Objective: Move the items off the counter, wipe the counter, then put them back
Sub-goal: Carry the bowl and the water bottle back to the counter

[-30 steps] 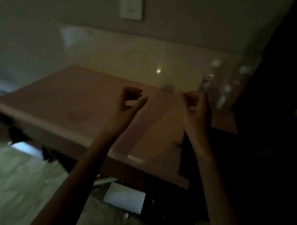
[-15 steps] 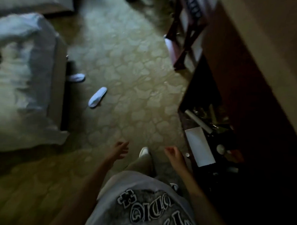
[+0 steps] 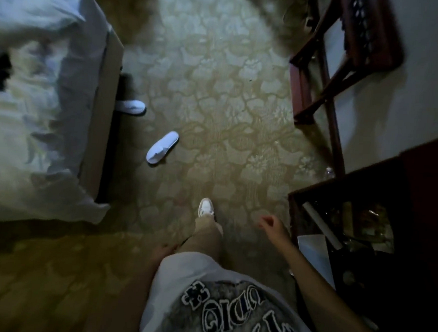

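Floor: a patterned gold-and-cream carpet (image 3: 216, 95) filled the middle of the view, seen from above in dim light.
Bed: a bed with rumpled white bedding (image 3: 40, 102) ran along the nine o'clock edge.
Slippers: one white slipper (image 3: 162, 147) lay on the carpet just off the bed's corner; a second slipper (image 3: 130, 107) sat at the bed's base, partly tucked under it.
Furniture: a dark wooden rack (image 3: 324, 82) stood at one o'clock against a pale wall; a dark open cabinet shelf (image 3: 348, 221) at three o'clock held a white sheet (image 3: 314, 255), a pale rod and blurred clutter.
Counter: out of the frame; only the shelf and its contents showed.
Right hand: the right hand (image 3: 273, 227) hung at four o'clock beside the shelf, fingers loosely curled, holding nothing.
Left hand: the left hand (image 3: 162, 251) at six o'clock was mostly hidden behind a printed white shirt (image 3: 219, 304); its grip could not be told.
Foot: a white shoe (image 3: 206, 207) stepped onto the carpet.
Hard to read: the shelf's smaller items were too dark to identify.
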The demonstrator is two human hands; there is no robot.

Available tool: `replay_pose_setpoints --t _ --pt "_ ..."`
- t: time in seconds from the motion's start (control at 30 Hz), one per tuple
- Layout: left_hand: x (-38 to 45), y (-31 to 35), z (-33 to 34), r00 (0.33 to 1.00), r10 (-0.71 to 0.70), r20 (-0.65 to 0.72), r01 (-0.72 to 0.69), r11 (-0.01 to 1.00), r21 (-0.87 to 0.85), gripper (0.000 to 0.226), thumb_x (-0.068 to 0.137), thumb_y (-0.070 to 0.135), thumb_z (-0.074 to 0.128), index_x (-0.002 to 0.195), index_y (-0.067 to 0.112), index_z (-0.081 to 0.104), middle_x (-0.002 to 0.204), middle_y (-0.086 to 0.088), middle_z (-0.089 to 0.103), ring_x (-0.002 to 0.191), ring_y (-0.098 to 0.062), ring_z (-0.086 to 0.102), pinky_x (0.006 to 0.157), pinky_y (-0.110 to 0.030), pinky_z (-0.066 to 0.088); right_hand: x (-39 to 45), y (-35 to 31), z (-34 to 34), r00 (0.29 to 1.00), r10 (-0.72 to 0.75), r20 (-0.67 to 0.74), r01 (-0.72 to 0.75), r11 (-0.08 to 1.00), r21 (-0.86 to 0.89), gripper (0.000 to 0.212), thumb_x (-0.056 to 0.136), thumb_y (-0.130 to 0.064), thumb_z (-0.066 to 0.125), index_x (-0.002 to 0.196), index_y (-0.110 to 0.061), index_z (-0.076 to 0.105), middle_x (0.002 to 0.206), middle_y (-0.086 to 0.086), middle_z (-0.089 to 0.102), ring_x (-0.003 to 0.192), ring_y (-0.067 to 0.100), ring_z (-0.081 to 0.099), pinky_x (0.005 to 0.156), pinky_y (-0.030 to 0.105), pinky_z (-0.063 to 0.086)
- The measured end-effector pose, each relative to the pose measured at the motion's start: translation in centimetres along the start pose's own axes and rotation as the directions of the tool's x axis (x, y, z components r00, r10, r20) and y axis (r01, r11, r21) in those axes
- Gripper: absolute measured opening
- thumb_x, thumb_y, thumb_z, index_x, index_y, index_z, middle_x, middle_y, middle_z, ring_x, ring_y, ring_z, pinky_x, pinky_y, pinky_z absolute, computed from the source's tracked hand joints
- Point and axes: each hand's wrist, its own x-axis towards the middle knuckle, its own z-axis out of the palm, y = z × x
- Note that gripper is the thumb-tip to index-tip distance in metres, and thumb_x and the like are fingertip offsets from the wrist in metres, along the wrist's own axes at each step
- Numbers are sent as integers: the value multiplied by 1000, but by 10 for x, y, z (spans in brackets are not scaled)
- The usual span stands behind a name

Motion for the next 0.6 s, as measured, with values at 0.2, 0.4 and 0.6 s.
replay_pose_setpoints --t 0.2,0.4,0.6 --pt "-48 274 -82 974 225 20 -225 973 40 19 99 30 52 91 13 55 79 -4 59 66 -14 54 58 -24 39 52 -32 -26 959 280 -56 -271 955 121 24 94 -10 56 112 7 59 108 21 63 100 35 60 89 43 50" --pt "9 457 -155 919 393 -9 -393 918 -43 19 98 34 53 92 17 59 87 -7 62 69 -14 60 59 -25 40 116 -142 -61 939 330 -97 -302 926 228 26 95 -14 56 113 4 58 113 25 63 101 35 60 84 41 47" --pt "57 551 -184 970 244 8 -242 966 -90 19 100 32 48 102 15 57 87 -1 61 73 -15 58 66 -30 45 244 -334 -98 964 265 -38 -249 941 230 31 98 -14 49 117 10 56 101 20 62 99 34 57 90 39 45"
